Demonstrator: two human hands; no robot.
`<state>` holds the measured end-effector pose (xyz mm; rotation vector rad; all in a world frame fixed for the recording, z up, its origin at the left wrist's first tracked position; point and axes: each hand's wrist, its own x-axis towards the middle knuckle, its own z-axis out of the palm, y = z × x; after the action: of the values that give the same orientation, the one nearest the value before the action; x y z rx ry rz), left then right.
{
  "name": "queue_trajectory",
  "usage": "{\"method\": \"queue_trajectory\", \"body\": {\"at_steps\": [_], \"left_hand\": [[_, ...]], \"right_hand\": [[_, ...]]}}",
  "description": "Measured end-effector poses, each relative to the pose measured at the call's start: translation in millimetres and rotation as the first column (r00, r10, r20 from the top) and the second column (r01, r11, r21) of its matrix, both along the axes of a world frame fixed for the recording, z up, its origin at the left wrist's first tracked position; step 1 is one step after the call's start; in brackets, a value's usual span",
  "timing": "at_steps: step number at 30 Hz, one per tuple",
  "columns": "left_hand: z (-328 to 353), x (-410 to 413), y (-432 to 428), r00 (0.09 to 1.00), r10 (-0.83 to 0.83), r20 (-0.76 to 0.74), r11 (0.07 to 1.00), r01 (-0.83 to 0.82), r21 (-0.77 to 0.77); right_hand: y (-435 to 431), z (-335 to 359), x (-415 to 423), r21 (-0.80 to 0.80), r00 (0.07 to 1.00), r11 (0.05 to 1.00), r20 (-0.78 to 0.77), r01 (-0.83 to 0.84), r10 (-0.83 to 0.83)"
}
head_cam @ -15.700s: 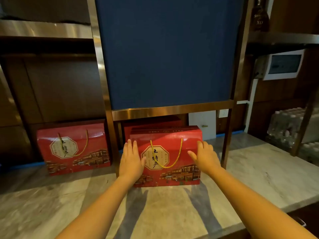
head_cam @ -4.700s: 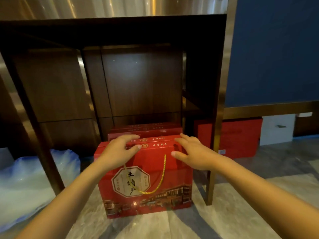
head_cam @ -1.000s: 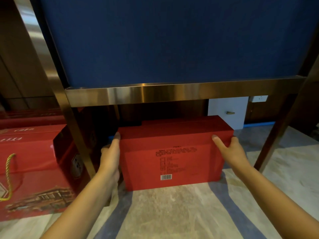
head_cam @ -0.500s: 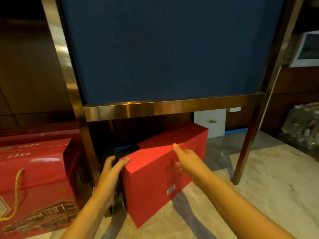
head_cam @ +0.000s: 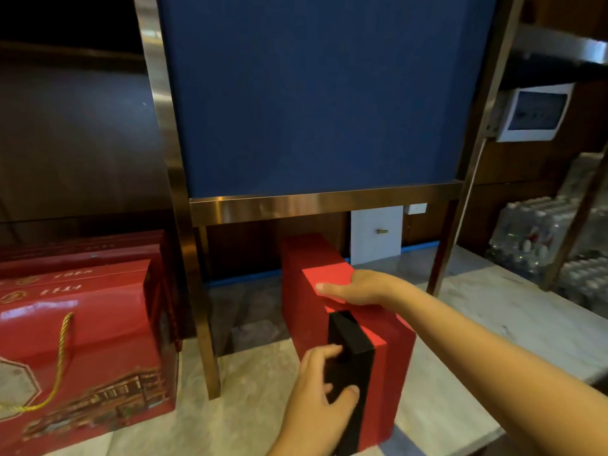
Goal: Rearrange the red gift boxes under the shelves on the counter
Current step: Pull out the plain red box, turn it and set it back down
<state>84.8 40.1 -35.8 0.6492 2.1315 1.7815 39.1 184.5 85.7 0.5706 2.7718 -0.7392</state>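
Observation:
A plain red gift box (head_cam: 307,304) with a black end panel stands on the marble counter (head_cam: 513,311), turned end-on toward me and half out from under the blue-panelled shelf (head_cam: 316,93). My left hand (head_cam: 320,396) grips the black end near the counter's front. My right hand (head_cam: 360,287) lies flat on the box's top. At the left, several red gift boxes (head_cam: 82,357) with gold rope handles stand one behind another beside the shelf leg.
A brass shelf leg (head_cam: 200,317) stands between the two groups of boxes; another leg (head_cam: 442,245) is at the right. A small white box (head_cam: 376,232) sits at the back wall. Shrink-wrapped water bottles (head_cam: 552,232) are stacked at the far right.
The plain red box has swung from lengthwise under the shelf to end-on toward me, pulled farther out. My left hand moved to its black end; my right hand moved onto its top.

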Motion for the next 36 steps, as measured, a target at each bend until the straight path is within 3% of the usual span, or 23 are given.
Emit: {"method": "queue_trajectory", "body": {"at_steps": [3, 9, 13, 19, 22, 24, 28, 29, 31, 33, 36], "left_hand": [[9.4, -14.9, -4.3, 0.997, -0.021, -0.081, 1.0, 0.021, -0.004], [36.8, -93.5, -26.9, 0.958, 0.245, -0.149, 0.968, -0.252, -0.025], [58.3, -135.2, -19.2, 0.929, 0.316, -0.195, 0.94, -0.334, -0.07], [63.1, -177.6, 1.1, 0.858, 0.438, -0.268, 0.775, -0.511, -0.372], [58.5, -191.6, -1.8, 0.829, 0.508, -0.234, 0.749, -0.56, -0.354], [55.7, -194.2, -5.9, 0.822, 0.542, -0.176, 0.775, -0.57, -0.274], [48.1, -186.6, -19.3, 0.846, 0.528, 0.075, 0.844, -0.513, -0.153], [46.1, -182.0, -21.9, 0.855, 0.505, 0.116, 0.861, -0.488, -0.142], [40.9, -172.2, -24.0, 0.854, 0.497, 0.151, 0.867, -0.486, -0.106], [37.8, -162.4, -22.3, 0.831, 0.531, 0.165, 0.845, -0.535, -0.026], [35.8, -151.1, -17.8, 0.801, 0.545, 0.248, 0.815, -0.575, 0.068]], "right_hand": [[-4.1, -5.0, -1.3, 0.222, 0.994, 0.974, 0.109, -0.046, 0.023], [11.7, -5.6, -5.7, 0.178, 0.998, 0.982, 0.008, -0.064, 0.063], [36.7, 2.9, 1.7, 0.146, 0.982, 0.972, 0.061, -0.185, 0.178], [69.0, 7.9, 5.2, 0.175, 0.931, 0.92, 0.171, -0.349, 0.321], [81.2, 10.3, 1.5, 0.176, 0.918, 0.905, 0.173, -0.386, 0.358], [87.2, 10.8, 4.2, 0.279, 0.931, 0.888, 0.123, -0.366, 0.345], [108.1, -19.6, 35.6, 0.535, 0.973, 0.841, -0.141, -0.081, 0.183], [114.7, -33.2, 44.6, 0.476, 0.961, 0.879, -0.255, 0.032, 0.103], [122.4, -56.0, 57.6, 0.118, 0.892, 0.976, -0.436, 0.183, -0.115], [128.2, -74.4, 57.5, -0.216, 0.83, 0.959, -0.488, 0.186, -0.271], [136.8, -91.3, 40.5, -0.363, 0.808, 0.922, -0.5, 0.133, -0.313]]}}
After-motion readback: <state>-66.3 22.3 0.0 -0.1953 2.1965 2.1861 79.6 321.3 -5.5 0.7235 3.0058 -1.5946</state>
